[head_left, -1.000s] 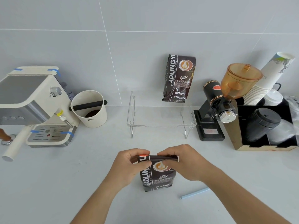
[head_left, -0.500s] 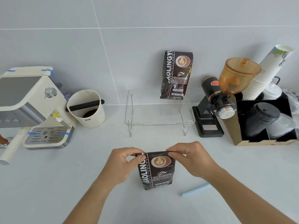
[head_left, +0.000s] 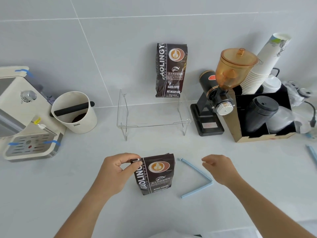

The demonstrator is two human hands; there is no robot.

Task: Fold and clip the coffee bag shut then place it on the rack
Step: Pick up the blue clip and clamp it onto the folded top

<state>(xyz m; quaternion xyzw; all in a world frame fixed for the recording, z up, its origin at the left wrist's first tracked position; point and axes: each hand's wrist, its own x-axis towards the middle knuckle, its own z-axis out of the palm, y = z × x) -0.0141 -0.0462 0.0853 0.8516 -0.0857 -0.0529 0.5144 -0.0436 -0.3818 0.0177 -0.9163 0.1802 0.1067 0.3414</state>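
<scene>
Fingers of the left hand (head_left: 116, 170) pinch the coffee bag's (head_left: 155, 174) folded top corner so the fold holds. Right hand (head_left: 218, 167), open and empty, hovers over the clip (head_left: 197, 177) (lying spread open beside the bag), likely to grab it.

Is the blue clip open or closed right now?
Open: the blue sealing clip lies on the counter with its two arms spread in a V, beside the coffee bag.

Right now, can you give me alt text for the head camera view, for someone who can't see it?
A person's left hand pinches the folded top corner of a dark coffee bag standing on a white counter, while the right hand hovers empty above an open light-blue bag clip. Behind stands a clear acrylic rack holding a second coffee bag, flanked by an espresso machine and grinder.
</scene>
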